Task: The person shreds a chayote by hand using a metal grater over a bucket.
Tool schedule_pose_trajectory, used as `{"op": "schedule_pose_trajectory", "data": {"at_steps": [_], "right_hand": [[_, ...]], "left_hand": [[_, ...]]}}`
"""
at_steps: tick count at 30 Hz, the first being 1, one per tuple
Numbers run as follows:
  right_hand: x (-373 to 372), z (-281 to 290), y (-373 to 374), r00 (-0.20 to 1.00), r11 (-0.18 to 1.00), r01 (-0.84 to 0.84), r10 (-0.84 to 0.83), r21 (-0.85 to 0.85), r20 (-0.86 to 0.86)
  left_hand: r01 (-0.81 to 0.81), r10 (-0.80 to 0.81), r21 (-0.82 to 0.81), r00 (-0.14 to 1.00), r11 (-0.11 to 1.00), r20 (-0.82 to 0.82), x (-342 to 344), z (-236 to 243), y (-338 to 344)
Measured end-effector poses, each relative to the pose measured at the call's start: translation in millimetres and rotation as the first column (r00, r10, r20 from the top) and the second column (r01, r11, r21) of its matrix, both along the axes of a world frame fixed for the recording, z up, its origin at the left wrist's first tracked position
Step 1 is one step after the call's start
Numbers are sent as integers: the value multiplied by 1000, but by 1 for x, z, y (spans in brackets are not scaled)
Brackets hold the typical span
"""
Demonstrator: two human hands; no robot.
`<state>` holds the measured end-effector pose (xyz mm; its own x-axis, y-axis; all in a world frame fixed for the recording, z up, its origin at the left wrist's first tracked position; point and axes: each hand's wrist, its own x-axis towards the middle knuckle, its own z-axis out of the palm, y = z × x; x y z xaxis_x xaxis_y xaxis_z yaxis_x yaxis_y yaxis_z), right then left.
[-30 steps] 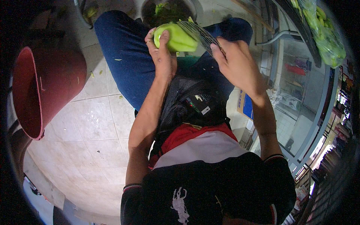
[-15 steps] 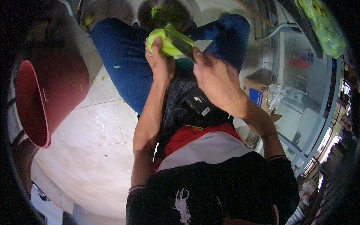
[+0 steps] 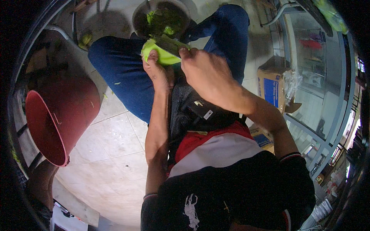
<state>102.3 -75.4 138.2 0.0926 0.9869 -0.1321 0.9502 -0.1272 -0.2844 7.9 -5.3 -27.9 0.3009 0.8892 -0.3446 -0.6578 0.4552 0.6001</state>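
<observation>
My left hand [image 3: 157, 74] is wrapped round a bright yellow-green fruit or vegetable [image 3: 165, 59], thumb pressed on its near side. Its exact kind I cannot make out. My right hand [image 3: 206, 71] grips a knife [image 3: 169, 45] by the handle, which is mostly hidden in the fist. The dark, broad blade points to the upper left and lies along the top of the green piece. Both hands are between my knees, just on the near side of a round bowl [image 3: 187, 19] holding green scraps.
A red bucket [image 3: 79, 123] lies tilted on the tiled floor [image 3: 104, 142] at my left. To my right stand a cardboard box [image 3: 268, 86] and a grey-framed glass case [image 3: 312, 77]. A green plastic-wrapped bundle [image 3: 331, 15] is at the upper right.
The view has shifted, so the bucket and box appear lower. The blade lies flatter over the green piece. More of the scrap bowl shows. Both hands keep their hold.
</observation>
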Motion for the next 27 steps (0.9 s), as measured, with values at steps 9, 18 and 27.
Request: {"op": "schedule_pose_trajectory", "data": {"at_steps": [9,18,27], "right_hand": [[40,2,-3,996,999,22,-19,-26,88],[55,22,-22,989,996,92,-91,11,-117],[52,26,-24,1000,993,24,-24,116,2]], "left_hand": [[-19,25,-86,997,996,74,1,31,1],[-47,62,-108,987,993,148,-2,24,0],[-22,36,-102,991,995,132,-1,21,0]]}}
